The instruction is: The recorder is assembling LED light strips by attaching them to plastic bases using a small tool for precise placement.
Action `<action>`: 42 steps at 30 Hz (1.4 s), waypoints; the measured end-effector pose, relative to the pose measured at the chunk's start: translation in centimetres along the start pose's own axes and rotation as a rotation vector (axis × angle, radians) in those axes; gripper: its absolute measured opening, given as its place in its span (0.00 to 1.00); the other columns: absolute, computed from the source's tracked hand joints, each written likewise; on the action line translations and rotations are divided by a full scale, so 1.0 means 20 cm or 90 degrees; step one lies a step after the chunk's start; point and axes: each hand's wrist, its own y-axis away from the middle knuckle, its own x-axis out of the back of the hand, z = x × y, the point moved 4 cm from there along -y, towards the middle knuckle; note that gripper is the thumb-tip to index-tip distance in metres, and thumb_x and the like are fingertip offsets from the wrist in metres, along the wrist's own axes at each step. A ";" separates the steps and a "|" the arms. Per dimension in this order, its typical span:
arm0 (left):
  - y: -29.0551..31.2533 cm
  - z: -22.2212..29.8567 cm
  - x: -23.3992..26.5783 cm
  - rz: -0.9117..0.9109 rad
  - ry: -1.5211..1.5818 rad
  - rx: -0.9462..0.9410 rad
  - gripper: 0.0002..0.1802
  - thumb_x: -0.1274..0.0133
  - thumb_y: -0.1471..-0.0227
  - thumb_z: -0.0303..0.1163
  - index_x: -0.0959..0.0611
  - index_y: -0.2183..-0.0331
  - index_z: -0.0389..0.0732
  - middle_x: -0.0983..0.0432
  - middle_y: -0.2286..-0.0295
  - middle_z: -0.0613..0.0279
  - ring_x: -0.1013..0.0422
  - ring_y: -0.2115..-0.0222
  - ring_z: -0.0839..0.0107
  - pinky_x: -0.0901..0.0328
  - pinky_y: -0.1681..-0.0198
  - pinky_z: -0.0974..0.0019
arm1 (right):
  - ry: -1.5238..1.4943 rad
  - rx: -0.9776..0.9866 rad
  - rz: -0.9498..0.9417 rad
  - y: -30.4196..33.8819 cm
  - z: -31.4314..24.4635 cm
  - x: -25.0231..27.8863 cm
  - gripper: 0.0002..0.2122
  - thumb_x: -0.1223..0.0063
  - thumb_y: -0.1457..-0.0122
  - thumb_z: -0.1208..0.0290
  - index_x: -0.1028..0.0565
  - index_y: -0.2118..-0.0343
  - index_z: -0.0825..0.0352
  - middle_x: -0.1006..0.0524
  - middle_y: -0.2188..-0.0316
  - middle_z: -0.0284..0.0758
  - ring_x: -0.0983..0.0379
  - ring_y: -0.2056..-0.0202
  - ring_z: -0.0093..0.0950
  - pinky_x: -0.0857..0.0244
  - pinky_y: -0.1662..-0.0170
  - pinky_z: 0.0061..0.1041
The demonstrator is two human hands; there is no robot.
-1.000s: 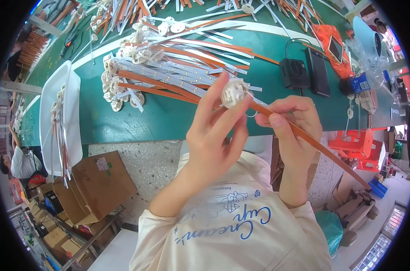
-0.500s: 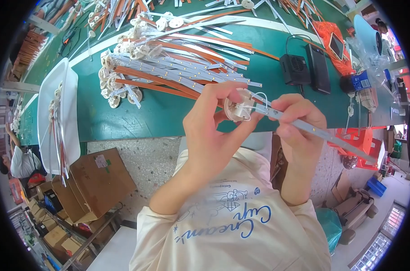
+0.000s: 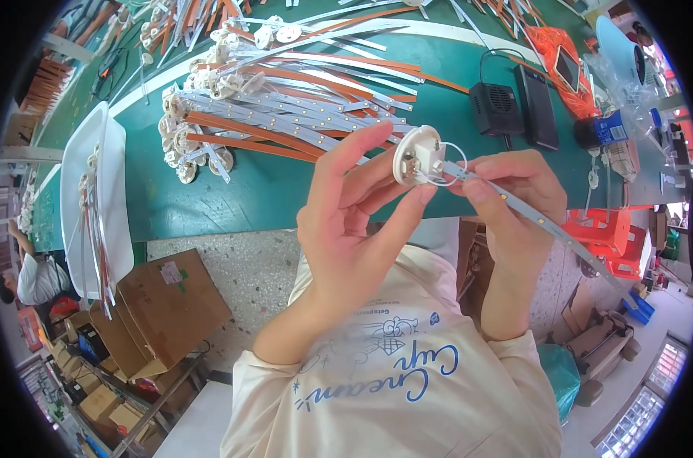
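Head view: above the near side of the surface (image 3: pixel 209 208), the left hand (image 3: pixel 354 217) clamps its fingers on the white cap (image 3: pixel 420 155); the right hand (image 3: pixel 518 191) pinches the LED strip (image 3: pixel 562 233) — move both together, sparing the thin wires (image 3: pixel 460 147).

The left grip (image 3: pixel 350 217) held a round white end cap (image 3: pixel 419 158) tilted on edge, the fingers behind it. The right grip (image 3: pixel 518 195) pinched a white LED strip (image 3: pixel 552 226) near its end, and thin white wires (image 3: pixel 464 156) curved between cap and strip. A pile of orange and white strips (image 3: pixel 285 114) lay on the green surface (image 3: pixel 240 202). Left of it was a white tub (image 3: pixel 121 202) with more strips; to the right, a black box-shaped device (image 3: pixel 495 108) sat beside a flat black case (image 3: pixel 538 107).
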 end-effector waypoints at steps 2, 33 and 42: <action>0.00 0.00 0.00 0.002 -0.031 -0.006 0.23 0.50 0.57 0.13 0.34 0.56 0.28 0.31 0.60 0.47 0.32 0.59 0.67 0.34 0.56 0.68 | 0.007 0.002 -0.008 0.00 -0.01 -0.01 0.09 0.47 0.56 0.89 0.30 0.70 0.75 0.26 0.71 0.41 0.27 0.66 0.27 0.31 0.61 0.22; 0.24 -0.26 0.00 -0.046 0.033 0.282 0.32 0.51 0.53 0.20 0.44 0.48 0.35 0.37 0.58 0.57 0.31 0.66 0.71 0.35 0.61 0.69 | 0.515 0.459 -0.137 -0.19 0.35 -0.21 0.16 0.47 0.57 0.85 0.29 0.63 0.65 0.29 0.62 0.39 0.31 0.61 0.34 0.35 0.60 0.26; -0.02 0.62 1.02 0.301 -0.572 0.102 0.20 0.56 0.51 0.24 0.29 0.54 0.40 0.32 0.65 0.63 0.35 0.77 0.82 0.41 0.76 0.81 | 0.674 0.209 -0.147 -0.68 0.82 -0.28 0.17 0.55 0.46 0.72 0.35 0.52 0.62 0.32 0.57 0.38 0.35 0.55 0.38 0.40 0.53 0.30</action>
